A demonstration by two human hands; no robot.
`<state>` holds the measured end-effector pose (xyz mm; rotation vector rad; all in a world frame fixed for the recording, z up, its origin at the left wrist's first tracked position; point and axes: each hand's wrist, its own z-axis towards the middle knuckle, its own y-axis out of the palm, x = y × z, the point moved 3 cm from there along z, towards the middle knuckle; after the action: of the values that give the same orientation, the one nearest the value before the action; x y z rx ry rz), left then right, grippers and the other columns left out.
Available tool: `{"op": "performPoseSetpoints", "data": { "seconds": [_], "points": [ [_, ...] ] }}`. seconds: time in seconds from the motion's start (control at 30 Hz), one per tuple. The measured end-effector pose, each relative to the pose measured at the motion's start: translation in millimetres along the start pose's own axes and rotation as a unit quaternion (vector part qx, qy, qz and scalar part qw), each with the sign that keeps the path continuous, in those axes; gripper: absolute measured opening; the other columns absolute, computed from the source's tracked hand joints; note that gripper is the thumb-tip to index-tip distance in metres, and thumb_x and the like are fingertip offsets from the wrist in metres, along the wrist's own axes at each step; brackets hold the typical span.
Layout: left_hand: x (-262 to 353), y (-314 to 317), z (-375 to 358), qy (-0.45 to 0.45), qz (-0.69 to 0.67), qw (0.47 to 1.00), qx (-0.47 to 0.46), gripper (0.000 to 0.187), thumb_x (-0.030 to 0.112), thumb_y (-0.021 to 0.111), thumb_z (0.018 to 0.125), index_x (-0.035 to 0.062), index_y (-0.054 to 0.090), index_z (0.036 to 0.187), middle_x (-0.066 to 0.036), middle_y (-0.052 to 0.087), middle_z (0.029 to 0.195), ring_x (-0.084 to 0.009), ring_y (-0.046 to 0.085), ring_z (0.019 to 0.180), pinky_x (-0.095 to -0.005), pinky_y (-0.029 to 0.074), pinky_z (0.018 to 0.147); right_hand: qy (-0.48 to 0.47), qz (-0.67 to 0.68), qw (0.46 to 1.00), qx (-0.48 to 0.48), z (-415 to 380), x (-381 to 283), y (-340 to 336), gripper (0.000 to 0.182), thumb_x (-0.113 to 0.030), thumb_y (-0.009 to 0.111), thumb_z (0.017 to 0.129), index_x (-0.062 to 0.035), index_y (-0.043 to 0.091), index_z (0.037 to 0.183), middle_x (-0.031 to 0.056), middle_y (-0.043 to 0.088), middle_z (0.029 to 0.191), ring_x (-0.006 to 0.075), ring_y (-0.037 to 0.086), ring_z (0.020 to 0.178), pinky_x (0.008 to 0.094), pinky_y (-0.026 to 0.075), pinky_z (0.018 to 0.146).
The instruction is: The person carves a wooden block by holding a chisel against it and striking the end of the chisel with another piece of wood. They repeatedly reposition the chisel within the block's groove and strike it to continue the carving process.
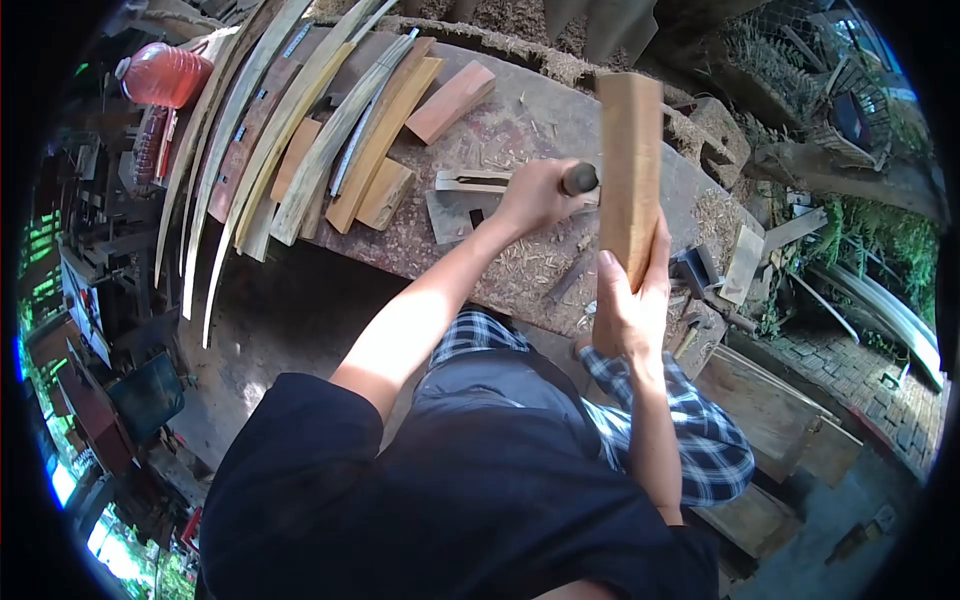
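Note:
My right hand (632, 310) grips the lower part of a thick squared wooden block (628, 150), held upright above the workbench (540, 95). Just left of the block, my left hand (540, 195) is closed round a tool handle (580, 179) with a dark, rounded end. The rest of that tool is hidden, so its kind cannot be told. Beside my left hand lies a pale slotted piece of wood (455, 180), with a flat grey piece (450, 215) below it. Wood shavings (530, 262) are scattered under both hands.
Long curved wooden strips (290, 120) and short wood blocks (452, 100) cover the bench's left side. A red plastic jug (168, 76) stands at far left. Dark tools or blocks (695, 272) lie at the right end, near a pale board (742, 265).

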<state>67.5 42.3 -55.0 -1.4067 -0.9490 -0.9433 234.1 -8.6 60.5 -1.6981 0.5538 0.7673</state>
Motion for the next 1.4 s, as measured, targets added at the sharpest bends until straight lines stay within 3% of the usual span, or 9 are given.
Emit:
{"op": "performPoseSetpoints", "data": {
  "seconds": [0.1, 0.17, 0.23, 0.33, 0.47, 0.57, 1.07, 1.13, 1.4],
  "points": [
    [-32, -12, 7, -0.022, -0.007, 1.0, 0.012, 0.011, 0.01, 0.072, 0.083, 0.0061, 0.071, 0.094, -0.012, 0.075, 0.093, -0.0225, 0.074, 0.089, -0.0352, 0.056, 0.078, -0.01, 0.126, 0.989, 0.072, 5, 38, 11, 0.08, -0.034, 0.069, 0.091, -0.0131, 0.029, 0.157, 0.0231, 0.069, 0.116, 0.0315, 0.072, 0.094, 0.0442, 0.057, 0.084],
    [-50, -21, 5, -0.005, -0.154, 0.988, 0.002, 0.009, 0.008, 0.072, 0.084, 0.0067, 0.07, 0.092, -0.007, 0.075, 0.099, -0.0167, 0.072, 0.095, -0.0342, 0.057, 0.084, 0.14, 0.136, 0.98, -0.046, 5, 67, 22, 0.078, -0.033, 0.067, 0.092, -0.0092, 0.03, 0.156, 0.0206, 0.068, 0.115, 0.0274, 0.07, 0.094, 0.0421, 0.055, 0.085],
    [-57, -31, 0, 0.005, -0.21, 0.978, 0.006, 0.007, 0.008, 0.07, 0.085, 0.0073, 0.07, 0.092, -0.004, 0.074, 0.099, -0.0161, 0.07, 0.095, -0.0333, 0.056, 0.084, 0.123, 0.103, 0.986, -0.055, 1, 102, 38, 0.077, -0.034, 0.066, 0.092, -0.0085, 0.03, 0.155, 0.0231, 0.068, 0.115, 0.0306, 0.07, 0.097, 0.0416, 0.054, 0.086],
    [-73, -46, -18, -0.101, -0.297, 0.949, 0.012, 0.012, 0.005, 0.07, 0.089, 0.0063, 0.066, 0.1, -0.012, 0.07, 0.116, -0.0184, 0.065, 0.111, -0.0328, 0.05, 0.099, 0.192, 0.072, 0.974, -0.094, -13, 115, 54, 0.077, -0.037, 0.066, 0.091, -0.0115, 0.031, 0.155, 0.0253, 0.065, 0.123, 0.0345, 0.069, 0.106, 0.0418, 0.053, 0.091],
    [-68, -50, -34, -0.079, -0.281, 0.951, 0.105, 0.011, 0.005, 0.07, 0.087, 0.0056, 0.067, 0.098, -0.011, 0.072, 0.114, -0.0177, 0.067, 0.107, -0.0322, 0.052, 0.096, 0.177, 0.062, 0.978, -0.092, -15, 116, 54, 0.077, -0.036, 0.065, 0.092, -0.0069, 0.033, 0.155, 0.0196, 0.062, 0.123, 0.0253, 0.065, 0.102, 0.037, 0.051, 0.091],
    [-44, -44, -34, -0.048, -0.093, 0.991, 0.082, 0.008, 0.005, 0.07, 0.085, 0.0052, 0.069, 0.093, -0.009, 0.075, 0.106, -0.0148, 0.07, 0.099, -0.031, 0.055, 0.089, 0.193, 0.028, 0.974, -0.111, -15, 106, 54, 0.079, -0.04, 0.066, 0.092, -0.008, 0.032, 0.156, 0.0214, 0.063, 0.123, 0.0276, 0.065, 0.106, 0.0382, 0.051, 0.092],
    [-18, -34, 6, -0.008, -0.087, 0.992, 0.096, 0.011, 0.009, 0.073, 0.076, 0.0065, 0.072, 0.087, -0.005, 0.076, 0.085, -0.0139, 0.072, 0.08, -0.0307, 0.056, 0.074, 0.212, 0.087, 0.966, -0.123, -33, 120, 54, 0.081, -0.043, 0.067, 0.09, -0.0142, 0.029, 0.156, 0.0268, 0.063, 0.128, 0.0391, 0.066, 0.113, 0.0446, 0.051, 0.096],
    [-14, -33, 5, -0.016, -0.074, 0.997, 0.031, 0.009, 0.004, 0.069, 0.082, 0.0051, 0.069, 0.091, -0.002, 0.076, 0.093, -0.0085, 0.069, 0.088, -0.0268, 0.055, 0.08, 0.182, 0.063, 0.975, -0.109, -35, 126, 57, 0.081, -0.044, 0.067, 0.091, -0.0136, 0.029, 0.156, 0.0267, 0.061, 0.131, 0.0386, 0.064, 0.117, 0.0448, 0.05, 0.099],
    [-13, -27, 16, -0.01, -0.057, 0.993, -0.099, 0.011, 0.004, 0.069, 0.08, 0.0047, 0.07, 0.091, -0.002, 0.074, 0.09, -0.0105, 0.069, 0.088, -0.028, 0.055, 0.082, 0.208, 0.092, 0.966, -0.121, -32, 119, 54, 0.08, -0.043, 0.067, 0.091, -0.0126, 0.03, 0.156, 0.0259, 0.06, 0.133, 0.0383, 0.064, 0.118, 0.0445, 0.049, 0.099]
  ]
}}
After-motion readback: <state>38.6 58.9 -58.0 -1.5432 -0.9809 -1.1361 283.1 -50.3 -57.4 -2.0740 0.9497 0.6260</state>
